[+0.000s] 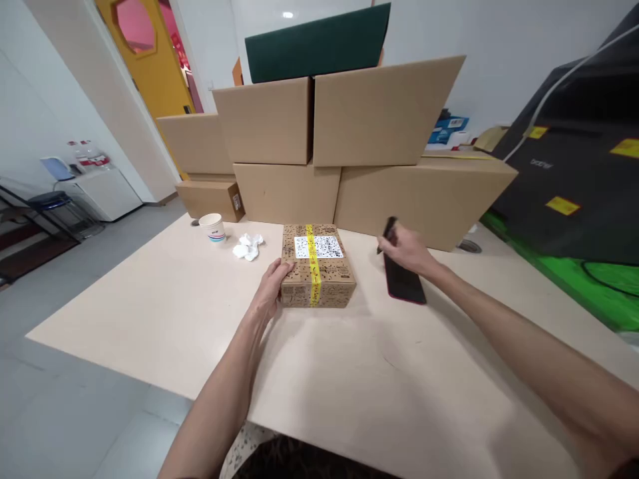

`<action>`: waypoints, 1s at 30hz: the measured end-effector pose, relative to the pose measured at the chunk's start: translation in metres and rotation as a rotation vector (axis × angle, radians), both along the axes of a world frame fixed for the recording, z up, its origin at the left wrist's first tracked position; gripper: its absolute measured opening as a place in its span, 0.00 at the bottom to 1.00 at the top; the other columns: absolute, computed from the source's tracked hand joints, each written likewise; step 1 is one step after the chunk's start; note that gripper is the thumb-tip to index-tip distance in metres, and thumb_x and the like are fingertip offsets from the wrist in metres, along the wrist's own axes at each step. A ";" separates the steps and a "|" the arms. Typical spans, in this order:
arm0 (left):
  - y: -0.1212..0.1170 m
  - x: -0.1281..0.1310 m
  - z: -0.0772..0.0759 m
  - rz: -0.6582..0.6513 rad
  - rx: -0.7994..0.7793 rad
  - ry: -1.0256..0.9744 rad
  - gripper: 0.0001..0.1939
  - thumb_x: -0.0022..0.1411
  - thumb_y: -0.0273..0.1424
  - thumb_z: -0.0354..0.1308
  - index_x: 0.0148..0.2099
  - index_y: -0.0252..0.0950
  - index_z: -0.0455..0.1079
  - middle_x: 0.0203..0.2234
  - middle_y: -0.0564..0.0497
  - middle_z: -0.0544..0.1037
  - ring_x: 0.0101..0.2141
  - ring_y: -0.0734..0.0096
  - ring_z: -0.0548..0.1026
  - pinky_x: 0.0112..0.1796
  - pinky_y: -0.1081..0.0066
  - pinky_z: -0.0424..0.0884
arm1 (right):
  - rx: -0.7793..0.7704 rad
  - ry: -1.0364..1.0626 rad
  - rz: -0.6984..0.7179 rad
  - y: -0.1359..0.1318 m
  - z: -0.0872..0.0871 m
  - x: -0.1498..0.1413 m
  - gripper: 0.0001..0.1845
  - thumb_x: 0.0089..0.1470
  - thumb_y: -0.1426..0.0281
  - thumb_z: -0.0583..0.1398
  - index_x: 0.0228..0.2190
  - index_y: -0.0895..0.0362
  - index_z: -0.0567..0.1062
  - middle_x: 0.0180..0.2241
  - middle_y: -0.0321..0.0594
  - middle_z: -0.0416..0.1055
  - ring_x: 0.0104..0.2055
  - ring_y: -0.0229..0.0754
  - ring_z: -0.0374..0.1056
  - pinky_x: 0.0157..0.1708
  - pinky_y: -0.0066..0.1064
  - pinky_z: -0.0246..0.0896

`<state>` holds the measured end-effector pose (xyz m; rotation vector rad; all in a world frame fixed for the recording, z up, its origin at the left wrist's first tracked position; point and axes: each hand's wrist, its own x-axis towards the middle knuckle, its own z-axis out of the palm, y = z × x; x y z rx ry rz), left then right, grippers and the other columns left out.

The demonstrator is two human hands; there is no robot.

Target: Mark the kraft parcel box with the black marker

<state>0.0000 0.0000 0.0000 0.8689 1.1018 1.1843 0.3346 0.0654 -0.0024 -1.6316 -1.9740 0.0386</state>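
Observation:
A small cardboard box [329, 273] with dark speckled print sits on the table, a white label and a strip of yellow tape running across its top. My left hand [273, 283] grips its left side, the thumb near the top edge and the other fingers partly hidden. To the right, my right hand [405, 249] is closed around a black pen-shaped tool [388, 229], its narrow end angled down to the left. Just below that hand lies a black phone [405, 283] with a red edge, partly covered by the hand.
Stacked plain cardboard boxes [382, 116] line the back of the table [164, 319], with a dark green box [319, 46] on top. A paper cup [213, 228] and crumpled white tissue [248, 246] are at left. Black covered equipment [559, 173] stands at right.

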 end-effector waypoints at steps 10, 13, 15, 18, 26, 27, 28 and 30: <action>0.005 -0.008 -0.014 0.133 0.297 0.376 0.33 0.62 0.38 0.64 0.68 0.45 0.65 0.67 0.43 0.69 0.69 0.49 0.62 0.65 0.48 0.61 | 0.046 1.302 0.186 -0.083 0.027 -0.073 0.29 0.51 0.41 0.64 0.30 0.56 0.79 0.14 0.33 0.66 0.13 0.33 0.54 0.11 0.28 0.44; 0.006 -0.012 -0.019 0.101 0.627 0.567 0.23 0.65 0.40 0.61 0.61 0.46 0.73 0.69 0.46 0.66 0.70 0.52 0.59 0.67 0.44 0.55 | 0.097 1.340 0.209 -0.088 0.032 -0.084 0.30 0.51 0.40 0.64 0.23 0.55 0.77 0.15 0.34 0.66 0.15 0.33 0.57 0.13 0.28 0.46; 0.007 -0.013 -0.022 0.052 0.724 0.622 0.19 0.68 0.41 0.58 0.57 0.44 0.77 0.66 0.44 0.70 0.67 0.53 0.64 0.67 0.44 0.56 | 0.146 1.343 0.200 -0.090 0.033 -0.088 0.30 0.53 0.42 0.64 0.20 0.55 0.75 0.15 0.34 0.64 0.16 0.33 0.57 0.14 0.27 0.46; 0.008 -0.012 -0.024 0.021 0.722 0.644 0.18 0.69 0.41 0.56 0.54 0.42 0.79 0.63 0.42 0.72 0.65 0.53 0.67 0.67 0.45 0.58 | 0.132 1.362 0.175 -0.090 0.032 -0.092 0.30 0.53 0.42 0.65 0.19 0.55 0.73 0.14 0.32 0.61 0.15 0.30 0.53 0.13 0.27 0.43; 0.006 -0.010 -0.023 0.030 0.708 0.652 0.19 0.69 0.42 0.55 0.53 0.41 0.81 0.63 0.42 0.72 0.65 0.51 0.67 0.66 0.45 0.59 | -0.130 1.488 0.296 -0.094 0.033 -0.101 0.29 0.34 0.56 0.79 0.23 0.53 0.67 0.14 0.24 0.61 0.13 0.29 0.55 0.13 0.23 0.45; 0.006 -0.010 -0.023 0.029 0.709 0.651 0.19 0.70 0.42 0.55 0.53 0.41 0.81 0.63 0.42 0.72 0.65 0.51 0.67 0.66 0.45 0.59 | -0.157 1.481 0.314 -0.095 0.033 -0.101 0.28 0.35 0.56 0.79 0.23 0.53 0.67 0.14 0.24 0.61 0.13 0.29 0.55 0.13 0.23 0.45; 0.005 -0.010 -0.022 0.027 0.709 0.650 0.19 0.70 0.42 0.55 0.53 0.41 0.81 0.63 0.42 0.72 0.65 0.51 0.67 0.66 0.45 0.59 | -0.182 1.469 0.321 -0.095 0.033 -0.101 0.27 0.37 0.55 0.78 0.23 0.54 0.68 0.13 0.25 0.62 0.13 0.29 0.56 0.13 0.23 0.45; 0.005 -0.010 -0.022 0.022 0.706 0.652 0.18 0.70 0.42 0.55 0.53 0.41 0.81 0.63 0.42 0.72 0.65 0.51 0.66 0.66 0.45 0.59 | -0.236 1.431 0.312 -0.095 0.032 -0.101 0.25 0.41 0.51 0.75 0.24 0.55 0.71 0.14 0.28 0.65 0.13 0.29 0.56 0.12 0.23 0.44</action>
